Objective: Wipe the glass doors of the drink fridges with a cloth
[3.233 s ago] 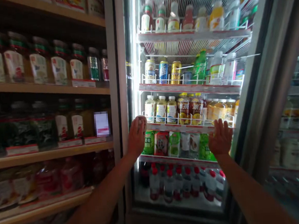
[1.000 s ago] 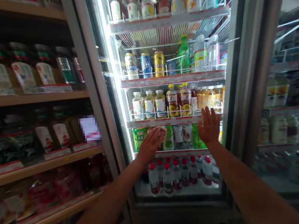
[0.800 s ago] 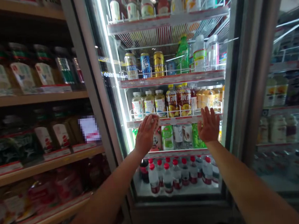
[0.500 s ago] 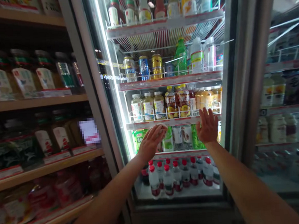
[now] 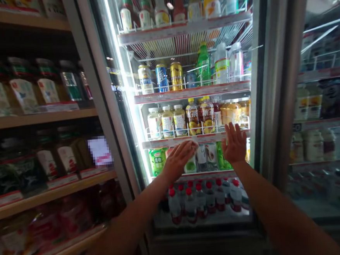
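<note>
My left hand (image 5: 178, 161) lies against the glass door of a lit drinks fridge, fingers together and pointing up to the right. A pale cloth (image 5: 195, 145) shows at its fingertips, mostly hidden beneath the palm and fingers. Higher to the right, my right hand (image 5: 235, 144) rests on the glass with fingers stretched and slightly spread, holding nothing. Behind the glass near the hands stand brown tea bottles with yellow caps (image 5: 192, 116), green packs (image 5: 157, 161) and several red-capped bottles (image 5: 190, 205).
Wooden shelves (image 5: 41, 119) with dark bottles stand at the left, with a blurred white card (image 5: 99, 151) near their edge. A metal door frame (image 5: 281, 96) runs up the right side, beside another fridge section with bottles (image 5: 304, 98).
My left hand has slid to the right across the glass with the cloth. My right hand stays in about the same place. The view has shifted slightly.
</note>
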`<state>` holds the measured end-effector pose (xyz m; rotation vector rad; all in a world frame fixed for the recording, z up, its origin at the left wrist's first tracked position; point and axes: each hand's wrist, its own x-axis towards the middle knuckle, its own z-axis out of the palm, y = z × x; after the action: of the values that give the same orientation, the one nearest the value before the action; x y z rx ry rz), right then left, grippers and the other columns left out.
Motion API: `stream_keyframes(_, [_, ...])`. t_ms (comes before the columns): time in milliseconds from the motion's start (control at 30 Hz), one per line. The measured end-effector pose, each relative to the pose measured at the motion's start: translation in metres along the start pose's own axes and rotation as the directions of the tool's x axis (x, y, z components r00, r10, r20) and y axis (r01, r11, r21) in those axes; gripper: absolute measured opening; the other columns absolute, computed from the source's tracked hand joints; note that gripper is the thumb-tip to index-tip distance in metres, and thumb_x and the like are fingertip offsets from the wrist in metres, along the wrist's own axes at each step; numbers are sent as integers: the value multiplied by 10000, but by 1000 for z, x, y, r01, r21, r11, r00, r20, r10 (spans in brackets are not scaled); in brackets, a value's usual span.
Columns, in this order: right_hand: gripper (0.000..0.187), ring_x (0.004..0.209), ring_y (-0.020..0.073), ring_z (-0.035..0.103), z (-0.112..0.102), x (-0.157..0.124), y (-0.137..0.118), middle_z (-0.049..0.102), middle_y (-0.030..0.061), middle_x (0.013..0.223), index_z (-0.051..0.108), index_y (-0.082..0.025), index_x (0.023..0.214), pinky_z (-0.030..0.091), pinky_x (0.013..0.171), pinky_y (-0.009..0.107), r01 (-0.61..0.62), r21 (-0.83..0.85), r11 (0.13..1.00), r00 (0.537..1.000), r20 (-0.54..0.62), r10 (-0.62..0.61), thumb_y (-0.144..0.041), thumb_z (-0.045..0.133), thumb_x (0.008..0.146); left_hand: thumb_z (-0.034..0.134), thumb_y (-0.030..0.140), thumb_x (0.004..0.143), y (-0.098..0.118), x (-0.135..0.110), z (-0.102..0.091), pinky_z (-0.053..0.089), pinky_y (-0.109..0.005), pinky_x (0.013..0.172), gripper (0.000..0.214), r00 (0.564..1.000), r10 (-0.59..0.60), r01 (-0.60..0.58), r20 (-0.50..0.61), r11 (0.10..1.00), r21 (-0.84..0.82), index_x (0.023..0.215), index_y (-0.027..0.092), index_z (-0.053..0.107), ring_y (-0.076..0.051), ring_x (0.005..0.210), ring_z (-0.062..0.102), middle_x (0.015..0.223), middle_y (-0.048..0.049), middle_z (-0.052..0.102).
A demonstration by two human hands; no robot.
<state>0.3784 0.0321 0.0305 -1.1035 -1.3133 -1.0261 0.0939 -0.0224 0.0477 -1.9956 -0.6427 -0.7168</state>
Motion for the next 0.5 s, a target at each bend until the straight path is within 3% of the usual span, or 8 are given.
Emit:
stream_keyframes(100, [643, 1531, 227, 270, 0, 0, 0, 398, 71, 1590, 244, -214, 1592, 172, 1258, 434, -8, 0, 1000, 1000, 5, 8, -327, 428, 986, 475, 59, 914, -5, 11, -1, 347, -461, 1229, 662, 983, -146, 151, -108, 988, 37, 1550, 187, 339, -243, 1539, 233, 1594, -124, 379])
stream_keyframes(167, [642, 1529, 225, 276, 0, 0, 0, 398, 71, 1591, 250, -215, 1590, 173, 1258, 433, -12, 6, 1000, 1000, 6, 12, -330, 429, 985, 481, 45, 901, -1, 8, 1, 342, -462, 1231, 663, 983, -155, 160, -100, 986, 40, 1540, 172, 356, -247, 1544, 217, 1598, -129, 370])
stream_keyframes(300, [626, 1525, 239, 284, 0, 0, -1, 403, 71, 1588, 284, -208, 1580, 183, 1253, 444, -18, 14, 1000, 1000, 10, 18, -322, 423, 980, 474, 43, 895, 10, -5, 4, 334, -427, 1242, 664, 992, 109, -108, 59, 994, -11, 1529, 212, 374, -206, 1543, 221, 1588, -65, 403])
stream_keyframes(367, [628, 1525, 245, 283, 0, 0, -1, 403, 74, 1588, 284, -208, 1581, 188, 1250, 450, -23, 13, 1000, 1000, 21, 23, -319, 417, 977, 473, 52, 901, 8, -1, 2, 337, -414, 1242, 655, 986, 145, -144, 77, 989, -23, 1526, 221, 379, -199, 1538, 237, 1584, -50, 411])
stream_keyframes(500, [644, 1530, 250, 272, 1, -1, 0, 388, 81, 1596, 254, -216, 1591, 178, 1254, 467, -32, 21, 999, 998, 47, 31, -326, 410, 976, 473, 69, 918, -4, 18, -1, 356, -455, 1230, 669, 996, -58, 57, -72, 998, -5, 1553, 224, 331, -232, 1534, 252, 1600, -92, 376])
